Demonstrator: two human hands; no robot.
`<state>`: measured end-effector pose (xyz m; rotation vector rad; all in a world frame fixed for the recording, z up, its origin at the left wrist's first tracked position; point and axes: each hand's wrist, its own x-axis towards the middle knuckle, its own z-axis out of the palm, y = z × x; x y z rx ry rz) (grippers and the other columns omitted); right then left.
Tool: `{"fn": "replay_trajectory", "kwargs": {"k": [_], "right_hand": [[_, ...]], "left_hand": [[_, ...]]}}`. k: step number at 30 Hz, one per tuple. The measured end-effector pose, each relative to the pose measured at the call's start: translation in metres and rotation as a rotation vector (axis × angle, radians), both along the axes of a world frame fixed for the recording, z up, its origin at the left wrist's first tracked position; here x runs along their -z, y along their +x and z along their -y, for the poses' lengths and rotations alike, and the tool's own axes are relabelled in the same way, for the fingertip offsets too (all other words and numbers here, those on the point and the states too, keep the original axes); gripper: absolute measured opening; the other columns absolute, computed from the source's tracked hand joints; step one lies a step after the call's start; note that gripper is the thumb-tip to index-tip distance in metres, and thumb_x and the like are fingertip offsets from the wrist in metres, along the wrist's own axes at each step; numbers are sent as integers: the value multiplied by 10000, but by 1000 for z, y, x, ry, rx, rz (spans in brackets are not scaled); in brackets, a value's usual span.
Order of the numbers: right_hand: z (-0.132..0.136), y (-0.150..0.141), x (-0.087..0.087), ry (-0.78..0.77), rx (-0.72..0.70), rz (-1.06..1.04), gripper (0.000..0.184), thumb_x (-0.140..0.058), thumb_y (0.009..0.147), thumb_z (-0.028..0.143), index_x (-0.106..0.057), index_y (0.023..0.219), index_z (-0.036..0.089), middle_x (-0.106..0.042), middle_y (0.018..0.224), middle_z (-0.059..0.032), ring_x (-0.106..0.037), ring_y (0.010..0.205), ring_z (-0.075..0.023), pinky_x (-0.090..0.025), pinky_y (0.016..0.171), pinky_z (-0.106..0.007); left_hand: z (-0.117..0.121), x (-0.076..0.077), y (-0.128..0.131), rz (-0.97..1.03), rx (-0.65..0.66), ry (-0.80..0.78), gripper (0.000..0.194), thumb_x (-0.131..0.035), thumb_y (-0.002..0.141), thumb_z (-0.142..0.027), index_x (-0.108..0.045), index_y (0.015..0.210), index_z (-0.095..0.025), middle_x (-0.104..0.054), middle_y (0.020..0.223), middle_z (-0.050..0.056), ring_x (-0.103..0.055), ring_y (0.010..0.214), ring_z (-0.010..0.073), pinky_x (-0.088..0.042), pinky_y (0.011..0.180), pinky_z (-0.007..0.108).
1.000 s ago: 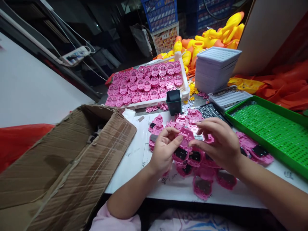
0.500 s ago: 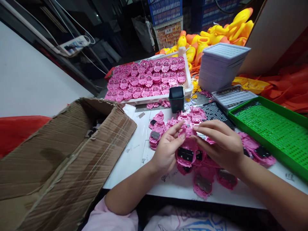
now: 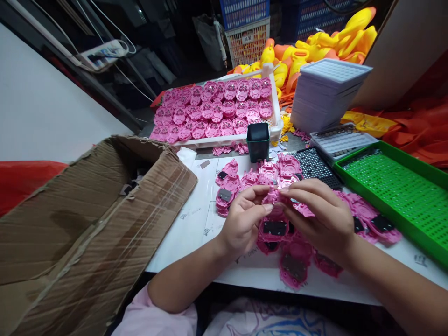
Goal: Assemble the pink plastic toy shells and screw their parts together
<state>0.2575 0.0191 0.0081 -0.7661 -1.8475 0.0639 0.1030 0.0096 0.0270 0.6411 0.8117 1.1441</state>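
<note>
Between both hands is a pink plastic toy casing (image 3: 275, 213) with a dark screwed-on panel on its lower half. My left hand (image 3: 243, 218) pinches its upper part from the left, thumb in front. From the other side the fingers of my right hand (image 3: 320, 212) close on the same upper part; anything small at their tips is hidden. Under and around the hands lie more pink casings (image 3: 296, 261), some with black or grey panels. Another group of pink casings (image 3: 227, 186) is left of my left hand.
A cardboard box (image 3: 150, 205) stands open at left. Behind the work are a black cup (image 3: 258, 142) and a white crate rim (image 3: 276, 109) around rows of pink parts. On the right are a green tray (image 3: 392, 186), a black grid tray (image 3: 317, 168) and stacked white trays (image 3: 325, 98).
The casing's upper part has tipped and sits slightly lower, and both hands' fingertips are closer together on it. The whole view has shifted a little.
</note>
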Motion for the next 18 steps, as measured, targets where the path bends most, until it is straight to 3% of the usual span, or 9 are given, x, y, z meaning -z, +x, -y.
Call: {"fn": "replay_trajectory", "kwargs": {"k": [10, 18], "right_hand": [[4, 0, -3, 55, -46, -46, 352, -629, 755, 41, -593, 1069, 196, -649, 895, -70, -634, 823, -162, -566, 713, -315], [3, 0, 1, 54, -39, -37, 359, -650, 737, 24, -596, 1057, 177, -660, 923, -94, -642, 850, -171, -574, 739, -339]], "left_hand": [[6, 0, 0, 32, 57, 25, 324, -703, 633, -149, -732, 952, -200, -734, 882, 43, -664, 794, 165, -496, 705, 245], [8, 6, 2, 13, -27, 77, 280, -761, 625, -217, -733, 903, -203, -732, 871, 34, -655, 808, 164, -499, 771, 268]]}}
